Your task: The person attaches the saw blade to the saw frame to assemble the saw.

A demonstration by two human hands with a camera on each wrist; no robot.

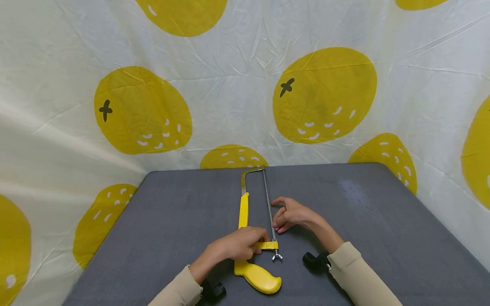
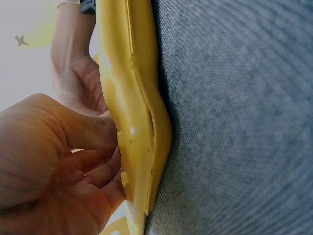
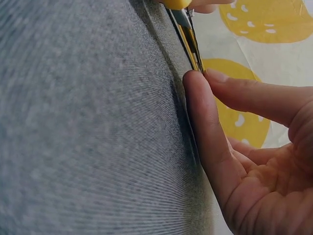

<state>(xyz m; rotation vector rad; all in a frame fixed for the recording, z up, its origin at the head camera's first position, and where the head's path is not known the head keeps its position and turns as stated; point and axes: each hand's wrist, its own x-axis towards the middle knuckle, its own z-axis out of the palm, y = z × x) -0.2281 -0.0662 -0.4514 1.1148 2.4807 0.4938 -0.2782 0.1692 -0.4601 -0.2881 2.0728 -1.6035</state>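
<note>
A hacksaw (image 1: 243, 210) with a yellow frame and handle lies flat on the grey table, its blade (image 1: 268, 199) on the right side. Over the frame just above the handle (image 1: 262, 278) lies my left hand (image 1: 239, 243), gripping it with thumb and fingers. The left wrist view shows that thumb (image 2: 95, 131) against the yellow plastic. To the right of the blade is my right hand (image 1: 292, 214), its fingertips at the blade's edge. Up close, two of its fingertips (image 3: 195, 85) meet the blade's line. A wing nut (image 1: 277, 256) sits at the blade's near end.
The grey table (image 1: 172, 204) stretches around the saw to both sides. Behind it hangs a white sheet (image 1: 229, 106) printed with yellow fruit. A black wrist camera (image 1: 315, 261) sits under the right wrist, and another (image 1: 213, 292) under the left.
</note>
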